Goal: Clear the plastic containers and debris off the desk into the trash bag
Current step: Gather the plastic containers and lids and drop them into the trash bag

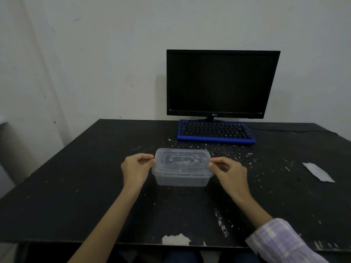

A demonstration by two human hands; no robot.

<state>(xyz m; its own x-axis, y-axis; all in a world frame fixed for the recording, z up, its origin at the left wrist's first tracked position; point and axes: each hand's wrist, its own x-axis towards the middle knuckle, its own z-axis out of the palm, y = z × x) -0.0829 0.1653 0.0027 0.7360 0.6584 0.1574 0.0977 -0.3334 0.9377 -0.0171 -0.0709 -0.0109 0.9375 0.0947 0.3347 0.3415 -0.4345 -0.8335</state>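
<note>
Hands: left hand point(135, 166) and right hand point(228, 168) pinched the lid rim at either end of the plastic container point(182, 168).
Container: mid-desk point(76, 168).
Left: crumbs point(237, 150), paper scrap point(318, 171).
Trash bag: unseen.

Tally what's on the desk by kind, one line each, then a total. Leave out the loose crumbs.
Clear plastic container with lid, pinched at its two ends by the left hand and the right hand: 1
Monitor: 1
Blue-framed keyboard: 1
White paper scrap: 1
Total: 4
</note>
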